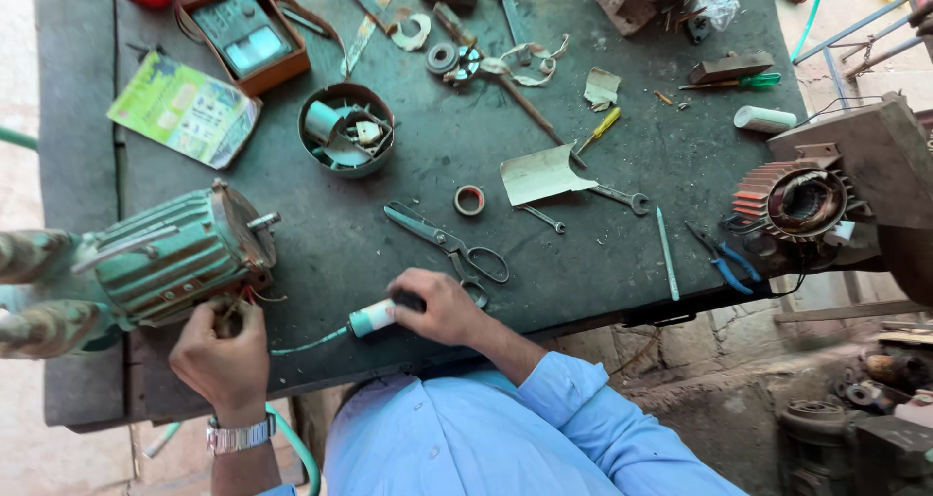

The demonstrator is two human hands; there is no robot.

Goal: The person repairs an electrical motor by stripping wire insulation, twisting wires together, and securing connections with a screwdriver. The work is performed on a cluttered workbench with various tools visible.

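Dark green and scuffed, the surface [408, 166] is littered with tools. On it the right hand [442, 307] is wrapped around a pale cylindrical tool [374, 317], just below the scissors [449, 241]. Left of the scissors, the left hand [222, 352] pinches wires [236, 305] at the open end of a green motor [175, 253]. Above the scissors sits a round tin [346, 129] of small parts.

Scissors [449, 242], tape roll [469, 200], blue-handled pliers [721, 256]

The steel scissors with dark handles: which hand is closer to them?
Right. The right hand lies just below the steel scissors, by their handles; the left hand is far left, at the green motor.
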